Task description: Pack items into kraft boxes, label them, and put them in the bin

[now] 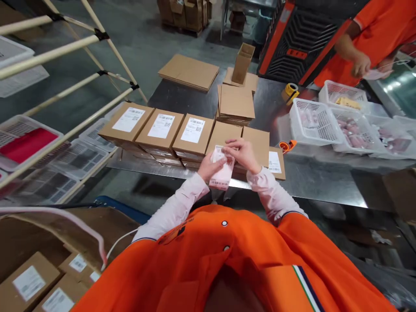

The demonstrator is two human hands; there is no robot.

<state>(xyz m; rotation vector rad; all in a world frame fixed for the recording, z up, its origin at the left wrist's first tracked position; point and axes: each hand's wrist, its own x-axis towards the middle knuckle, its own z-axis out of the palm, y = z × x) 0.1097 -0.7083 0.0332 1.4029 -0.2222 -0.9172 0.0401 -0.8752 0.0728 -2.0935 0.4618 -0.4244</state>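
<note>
A stack of white barcode labels is held over the table's near edge. My left hand grips its left side, the thumb lying across the face. At its upper right corner my right hand has bent fingers against the label edge, closed on it. Just behind the hands stand closed cardboard boxes without visible labels, one behind the stack and another to the right. To the left, a row of boxes carries labels on top, among them a labelled box.
Flat cardboard is piled behind the boxes, with an upright open carton beyond. An orange tape dispenser and white baskets stand at right. A co-worker is at far right. A tube rack borders the left.
</note>
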